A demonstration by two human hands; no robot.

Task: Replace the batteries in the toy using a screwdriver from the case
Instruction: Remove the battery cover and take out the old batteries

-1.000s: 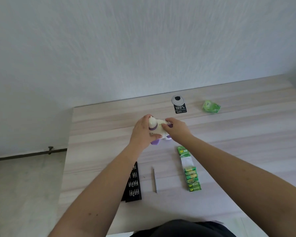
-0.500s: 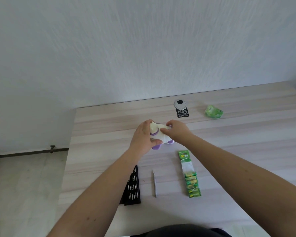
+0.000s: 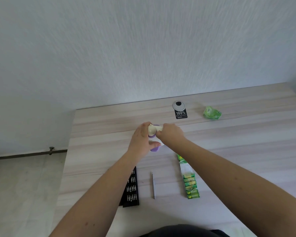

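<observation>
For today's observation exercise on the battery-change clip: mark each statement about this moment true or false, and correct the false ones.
1. Both hands grip the toy. True: left hand and right hand are on it.
2. The screwdriver is in the right hand. False: it lies on the table, between the bit case and the battery strip.
3. The battery strip lies right of the screwdriver. True.
4. The crumpled green wrapper sits inside the bit case. False: it lies at the far right of the table.
5. The bit case is closed. False: rows of bits show.
</observation>
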